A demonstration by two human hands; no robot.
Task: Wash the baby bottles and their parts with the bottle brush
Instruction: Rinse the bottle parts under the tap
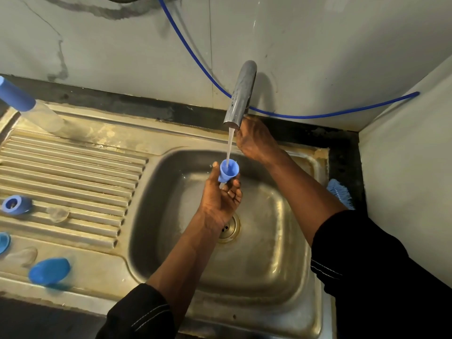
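My left hand (220,199) holds a small blue bottle collar with its clear teat (228,172) over the sink basin (269,241), open side up under the running water. My right hand (254,140) reaches behind the steel tap (241,94), its fingers hidden there. On the draining board lie a clear bottle with a blue top (31,108), a blue ring (16,204), a clear teat (58,214), a blue cap (50,270), another clear part (23,256) and a blue piece (3,242) at the left edge. The blue bottle brush (340,193) lies on the sink's right rim.
A blue hose (195,57) runs along the wall behind the tap. A wall closes the right side next to the sink. The drain (228,227) sits at the basin's middle. The ridged draining board (73,167) takes up the left.
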